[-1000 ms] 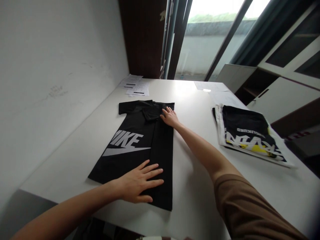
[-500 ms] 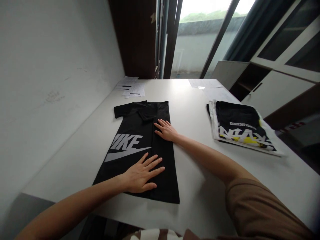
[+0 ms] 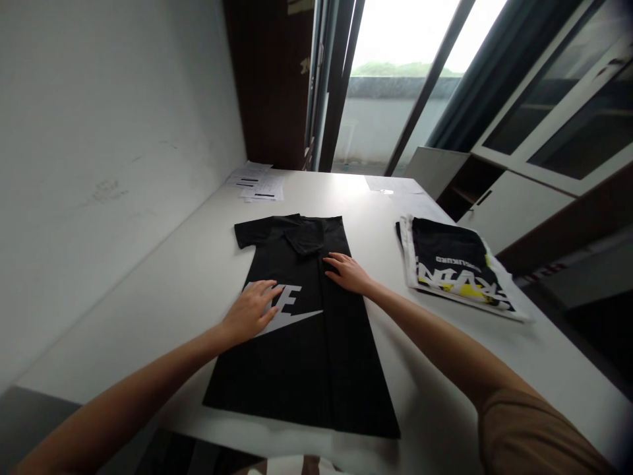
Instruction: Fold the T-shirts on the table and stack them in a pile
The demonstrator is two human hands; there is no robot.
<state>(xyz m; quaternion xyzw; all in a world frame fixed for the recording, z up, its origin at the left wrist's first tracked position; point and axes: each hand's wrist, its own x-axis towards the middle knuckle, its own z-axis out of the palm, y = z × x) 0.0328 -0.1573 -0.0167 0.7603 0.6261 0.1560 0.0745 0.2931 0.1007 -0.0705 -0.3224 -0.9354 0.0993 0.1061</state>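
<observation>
A black T-shirt [image 3: 291, 369] with a grey Nike print lies flat on the white table, its right side folded inward and that sleeve turned back over the chest. The other sleeve points out to the left. My left hand [image 3: 251, 311] is over the left part of the print, fingers apart, covering some letters. On the folded strip at the shirt's upper right rests my right hand [image 3: 347, 272], its fingers spread near the fold's edge. Neither hand grasps the cloth.
A stack of folded shirts [image 3: 450, 264], black and white with yellow print, sits on the right of the table [image 3: 198, 264]. Papers [image 3: 257, 183] lie at the far left and more sheets [image 3: 395, 185] at the far right. A wall [image 3: 113, 165] borders the left side.
My left hand has moved from the shirt's lower middle up and left onto the print. My right hand stays near the upper fold. The view has shifted slightly.
</observation>
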